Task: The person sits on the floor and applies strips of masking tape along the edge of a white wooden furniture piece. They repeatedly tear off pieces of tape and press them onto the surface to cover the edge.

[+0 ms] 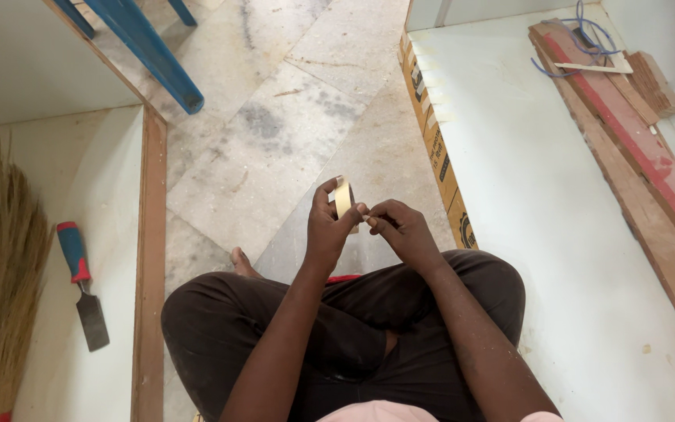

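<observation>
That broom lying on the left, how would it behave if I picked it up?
The broom looks like a bundle of thin dry fibres, so it is probably light. Its splayed tips would likely flop and bend. Lying flat beside the chisel, it seems unlikely to roll.

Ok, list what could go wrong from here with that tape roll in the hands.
1. The left hand pinches the tape roll only at its rim while the right hand picks at its edge; the roll could slip and drop onto the stone floor.
2. The loose end looks small, so it might tear or stick back.
3. The chisel lies with its blade bare on the white board beside the left knee; a careless reach could meet it.
</observation>
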